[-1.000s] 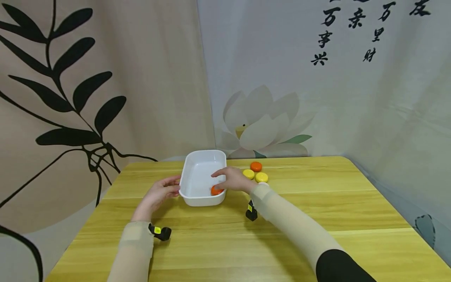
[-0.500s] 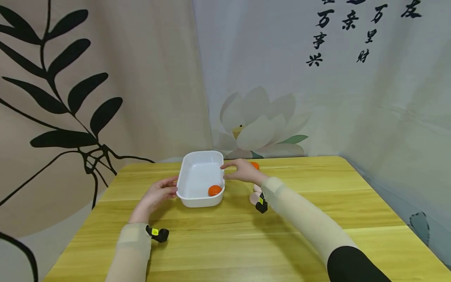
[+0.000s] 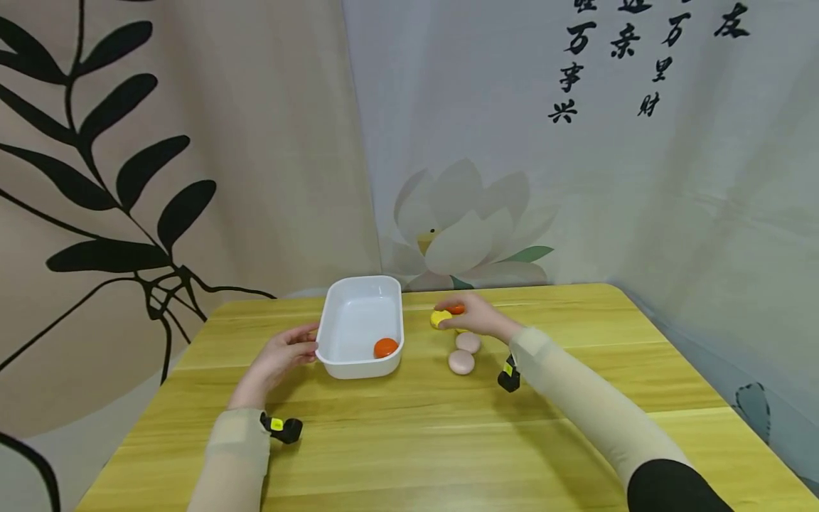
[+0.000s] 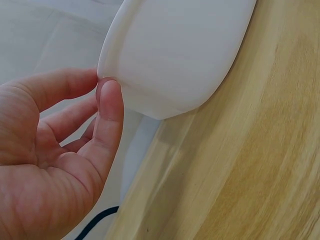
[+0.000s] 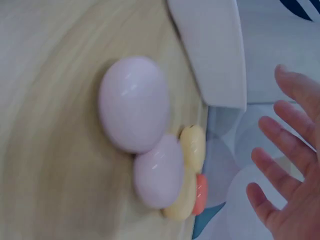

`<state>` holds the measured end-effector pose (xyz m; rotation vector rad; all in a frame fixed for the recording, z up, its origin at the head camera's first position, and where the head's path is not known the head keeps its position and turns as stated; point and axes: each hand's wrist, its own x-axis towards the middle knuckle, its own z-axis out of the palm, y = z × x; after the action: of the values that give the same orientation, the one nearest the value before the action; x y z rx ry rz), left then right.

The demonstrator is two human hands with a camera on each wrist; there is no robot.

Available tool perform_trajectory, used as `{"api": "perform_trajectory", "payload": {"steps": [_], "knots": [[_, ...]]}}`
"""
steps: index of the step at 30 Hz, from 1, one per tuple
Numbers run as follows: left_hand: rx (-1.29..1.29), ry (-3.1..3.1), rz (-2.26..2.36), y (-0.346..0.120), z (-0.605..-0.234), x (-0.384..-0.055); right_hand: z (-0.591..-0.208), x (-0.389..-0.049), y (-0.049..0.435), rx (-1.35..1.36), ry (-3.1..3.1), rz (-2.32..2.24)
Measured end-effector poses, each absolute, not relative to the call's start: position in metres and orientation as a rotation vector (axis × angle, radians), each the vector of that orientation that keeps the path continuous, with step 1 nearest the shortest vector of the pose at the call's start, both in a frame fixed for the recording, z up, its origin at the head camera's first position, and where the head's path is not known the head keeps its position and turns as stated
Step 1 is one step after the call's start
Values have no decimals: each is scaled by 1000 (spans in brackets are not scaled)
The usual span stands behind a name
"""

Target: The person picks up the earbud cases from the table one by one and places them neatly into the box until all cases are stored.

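Tray (image 3: 361,370), white and upright, is placed on the far part of the wooden table (image 3: 384,448). Its left rim is pinched lightly between thumb and fingers of the left hand (image 3: 284,355), presumably to brace it against any nudge from the right.

One orange piece (image 3: 385,348) is contained in the tray, at the near right corner.

Smooth, rounded pieces are grouped just right of the tray; by that placing, reach between group and tray is apparently shortened. Nearest lies one pink piece (image 3: 461,362), touched by a second pink piece (image 3: 468,342). Beyond these are set a left yellow piece (image 3: 439,319), another yellow piece (image 5: 181,197), and, farthest, a second orange piece (image 5: 200,194), all partly covered by the right hand in the head view.

Right hand (image 3: 476,315): fingers spread wide, nothing held, as shown at the wrist. The left yellow piece is framed between thumb and forefinger; the wide spread is probably suited to its round sides. Whether contact is made cannot be told.
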<state>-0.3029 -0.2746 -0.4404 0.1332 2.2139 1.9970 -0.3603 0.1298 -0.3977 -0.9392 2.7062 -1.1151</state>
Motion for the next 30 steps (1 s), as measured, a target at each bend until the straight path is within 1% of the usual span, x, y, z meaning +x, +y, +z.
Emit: {"api": "perform_trajectory", "payload": {"steps": [14,30], "knots": [[145,2213,2001,-273,-440,-303,-423,-355,166,-745,2662,-1129],[95,2276,1969,-269,-436,-302,-440,-356,181,-722,2626,-1075]]}}
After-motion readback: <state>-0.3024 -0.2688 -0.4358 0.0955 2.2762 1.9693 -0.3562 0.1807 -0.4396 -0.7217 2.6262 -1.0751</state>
